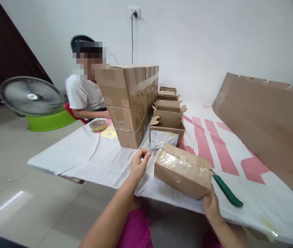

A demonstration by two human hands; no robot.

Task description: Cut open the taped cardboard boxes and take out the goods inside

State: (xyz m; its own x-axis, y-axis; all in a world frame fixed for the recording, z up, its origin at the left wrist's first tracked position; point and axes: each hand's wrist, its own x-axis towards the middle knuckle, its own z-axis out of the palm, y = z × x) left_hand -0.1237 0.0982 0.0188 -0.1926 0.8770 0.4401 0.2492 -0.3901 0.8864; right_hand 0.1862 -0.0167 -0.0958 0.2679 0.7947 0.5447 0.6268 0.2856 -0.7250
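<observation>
A small taped cardboard box (183, 171) lies tilted on the white and pink sheet (95, 156) in front of me. My right hand (210, 205) grips its near right corner from below. My left hand (139, 163) hovers just left of the box with the fingers loosely curled and thumb and forefinger close together; nothing shows in it. A green-handled cutter (227, 190) rests on the sheet right behind the box's right end.
A tall stack of taped cartons (129, 103) stands ahead, with a row of open small boxes (167, 119) and a white pouch (163, 138) beside it. A tape roll (98, 125) lies at left. A flat cardboard sheet (265, 120) leans at right. A seated person (86, 96) and a fan (30, 95) are at back left.
</observation>
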